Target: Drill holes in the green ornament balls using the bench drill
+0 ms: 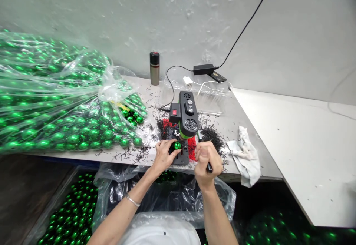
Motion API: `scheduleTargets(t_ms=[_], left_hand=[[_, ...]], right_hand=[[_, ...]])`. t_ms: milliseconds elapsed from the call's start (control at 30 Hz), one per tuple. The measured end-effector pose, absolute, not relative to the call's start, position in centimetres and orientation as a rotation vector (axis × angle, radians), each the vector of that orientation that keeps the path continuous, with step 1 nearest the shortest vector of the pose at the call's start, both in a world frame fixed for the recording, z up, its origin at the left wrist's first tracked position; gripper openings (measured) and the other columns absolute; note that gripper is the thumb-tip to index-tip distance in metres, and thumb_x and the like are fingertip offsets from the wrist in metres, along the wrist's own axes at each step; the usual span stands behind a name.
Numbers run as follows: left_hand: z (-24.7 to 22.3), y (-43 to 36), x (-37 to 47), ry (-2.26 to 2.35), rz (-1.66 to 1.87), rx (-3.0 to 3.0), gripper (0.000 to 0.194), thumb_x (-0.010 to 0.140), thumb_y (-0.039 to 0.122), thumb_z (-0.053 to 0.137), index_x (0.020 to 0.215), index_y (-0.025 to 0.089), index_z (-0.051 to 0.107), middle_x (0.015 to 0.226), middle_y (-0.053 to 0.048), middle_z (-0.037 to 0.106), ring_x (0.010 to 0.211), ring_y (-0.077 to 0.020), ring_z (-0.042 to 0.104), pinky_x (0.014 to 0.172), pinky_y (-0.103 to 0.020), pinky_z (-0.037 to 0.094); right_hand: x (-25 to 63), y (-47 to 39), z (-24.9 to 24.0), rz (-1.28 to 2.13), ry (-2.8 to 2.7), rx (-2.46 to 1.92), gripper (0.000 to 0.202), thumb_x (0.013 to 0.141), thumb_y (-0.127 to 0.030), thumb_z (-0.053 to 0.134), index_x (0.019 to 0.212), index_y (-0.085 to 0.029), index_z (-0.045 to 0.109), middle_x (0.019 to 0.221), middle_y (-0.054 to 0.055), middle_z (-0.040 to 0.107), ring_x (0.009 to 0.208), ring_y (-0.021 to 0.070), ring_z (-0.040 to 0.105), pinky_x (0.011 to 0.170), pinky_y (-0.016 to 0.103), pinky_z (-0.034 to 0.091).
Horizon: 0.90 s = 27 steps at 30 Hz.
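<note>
Between the thumb and fingers of my left hand (164, 155) is a shiny green ball (177, 145). It sits at the black base plate (182, 159) of a small bench machine, just below the machine's head (189, 113). The head is black with round vents, buttons and a red switch. My right hand (208, 161) is wrapped around the black-gripped lever (209, 168) on the machine's right side. Whether the tool tip touches the ball is hidden by the head. A red mat (191, 148) lies under the machine, strewn with short black pieces.
A clear bag of green balls (55, 104) fills the left of the table. Behind stand a flask (154, 69) and a power adapter (204, 69). A white cloth (246, 156) hangs over the front edge at right. An open plastic bag (172, 197) lies below the edge.
</note>
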<state>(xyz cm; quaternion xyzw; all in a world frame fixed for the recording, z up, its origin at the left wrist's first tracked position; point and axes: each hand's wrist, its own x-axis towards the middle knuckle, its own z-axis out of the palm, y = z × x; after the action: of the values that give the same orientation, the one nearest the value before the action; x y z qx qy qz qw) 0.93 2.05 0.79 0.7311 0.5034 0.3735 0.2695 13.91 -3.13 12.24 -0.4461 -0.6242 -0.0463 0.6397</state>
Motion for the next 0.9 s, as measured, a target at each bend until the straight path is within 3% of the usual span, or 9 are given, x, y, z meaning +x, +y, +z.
scheduleTargets(t_ms=[200,533,733,900], left_hand=[[0.8,2.2,1.2,1.317,1.031,2.031,0.03,0.086,0.033,0.073,0.115,0.024,0.069,0.112,-0.007,0.074,0.106,-0.0257,0.062,0.101,-0.046,0.04],[0.2,2.1,1.2,1.316,1.055,2.055,0.033,0.084,0.031,0.077,0.115,0.023,0.07,0.111,-0.009,0.075,0.106,-0.0269,0.063,0.1,-0.047,0.04],[0.1,2.1,1.3,1.302,1.071,2.055,0.034,0.084,0.03,0.077,0.116,0.022,0.069,0.111,-0.007,0.075,0.105,-0.026,0.063,0.099,-0.046,0.039],[0.1,2.1,1.3,1.292,1.081,2.054,0.034,0.083,0.027,0.078,0.116,0.021,0.069,0.109,-0.007,0.075,0.103,-0.026,0.063,0.098,-0.045,0.04]], right_hand=[[14.1,-3.3,11.2,-0.106,-1.456,-0.991,0.03,0.094,-0.009,0.043,0.067,-0.021,0.044,0.063,-0.002,0.05,0.062,0.0113,0.051,0.057,0.027,0.04],[14.4,-2.5,4.6,-0.257,-1.468,-0.923,0.033,0.101,-0.023,0.035,0.07,-0.021,0.044,0.069,-0.002,0.052,0.061,0.0111,0.05,0.071,0.034,0.048],[14.4,-2.2,3.5,-0.214,-1.45,-0.879,0.034,0.103,-0.025,0.032,0.071,-0.022,0.043,0.071,-0.001,0.051,0.062,0.0117,0.053,0.067,0.034,0.048],[14.4,-2.1,3.3,-0.198,-1.445,-0.87,0.033,0.103,-0.026,0.03,0.073,-0.022,0.043,0.073,-0.002,0.05,0.064,0.0116,0.055,0.073,0.035,0.05]])
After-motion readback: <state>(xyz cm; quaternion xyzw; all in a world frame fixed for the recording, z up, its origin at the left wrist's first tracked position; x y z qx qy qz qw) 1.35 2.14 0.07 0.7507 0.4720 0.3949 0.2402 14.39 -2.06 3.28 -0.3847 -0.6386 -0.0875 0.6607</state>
